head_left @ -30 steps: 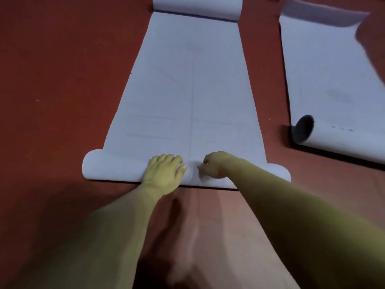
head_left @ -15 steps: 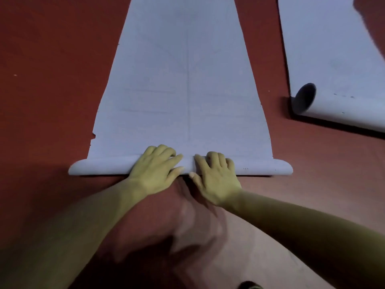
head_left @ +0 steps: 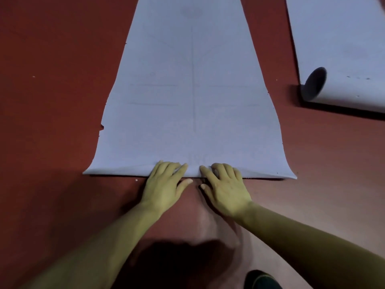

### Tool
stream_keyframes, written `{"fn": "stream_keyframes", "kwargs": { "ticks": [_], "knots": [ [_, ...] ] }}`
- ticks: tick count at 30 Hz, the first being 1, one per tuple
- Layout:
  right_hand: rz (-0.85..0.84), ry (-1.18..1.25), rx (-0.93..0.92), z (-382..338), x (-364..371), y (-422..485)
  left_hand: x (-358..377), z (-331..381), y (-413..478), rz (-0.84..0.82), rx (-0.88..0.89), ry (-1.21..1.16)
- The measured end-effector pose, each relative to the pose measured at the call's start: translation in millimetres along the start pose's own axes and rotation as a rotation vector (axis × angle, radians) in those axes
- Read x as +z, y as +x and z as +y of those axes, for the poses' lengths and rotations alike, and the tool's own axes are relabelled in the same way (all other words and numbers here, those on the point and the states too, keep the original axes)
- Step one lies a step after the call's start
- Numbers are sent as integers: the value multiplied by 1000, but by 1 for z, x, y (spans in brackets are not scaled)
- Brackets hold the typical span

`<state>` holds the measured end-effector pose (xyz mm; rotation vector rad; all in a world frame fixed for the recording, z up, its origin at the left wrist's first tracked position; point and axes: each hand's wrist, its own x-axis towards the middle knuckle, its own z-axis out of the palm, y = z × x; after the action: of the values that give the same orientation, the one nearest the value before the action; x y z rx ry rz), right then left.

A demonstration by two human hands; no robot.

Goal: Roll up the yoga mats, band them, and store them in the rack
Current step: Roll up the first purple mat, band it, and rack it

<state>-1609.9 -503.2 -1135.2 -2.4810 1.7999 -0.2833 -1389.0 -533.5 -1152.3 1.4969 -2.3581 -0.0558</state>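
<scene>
Two hands lie flat on the near end of a pale blue yoga mat (head_left: 191, 90), which is spread out lengthwise on a red floor (head_left: 52, 101) and runs away from the person past the top of the view. The left hand (head_left: 164, 184) and the right hand (head_left: 225, 188) sit side by side at the middle of that end, close together but not touching. Both have their fingers straight and a little spread, pressing down on the mat; neither grips it, and the thumbs rest on the floor just short of the edge. Under the fingers the end of the mat looks pressed into a low, narrow fold that tapers towards both corners. The mat's left edge has a small notch (head_left: 102, 127). A second mat (head_left: 337, 38) of the same colour lies well apart to the right, its near end curled into a loose open roll. The tip of a dark shoe (head_left: 260, 280) shows at the bottom edge
</scene>
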Motion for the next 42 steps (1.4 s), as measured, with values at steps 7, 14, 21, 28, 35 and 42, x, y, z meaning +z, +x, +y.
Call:
{"fn": "stream_keyframes", "kwargs": {
  "ticks": [7,14,21,28,35,42],
  "knots": [
    [-5,41,57,-4,9,1,3,0,5,54,21,32],
    [-4,135,68,-2,15,0,16,-6,-2,136,66,-1],
    [94,416,181,0,23,3,25,-6,-3,155,47,-85],
    [145,414,47,11,32,7,38,-4,-4,216,-51,-187],
    [282,233,-44,18,37,18,38,-5,8,235,-73,-183],
    [122,344,104,10,31,27,30,-2,15,165,-122,-170]
  ]
}}
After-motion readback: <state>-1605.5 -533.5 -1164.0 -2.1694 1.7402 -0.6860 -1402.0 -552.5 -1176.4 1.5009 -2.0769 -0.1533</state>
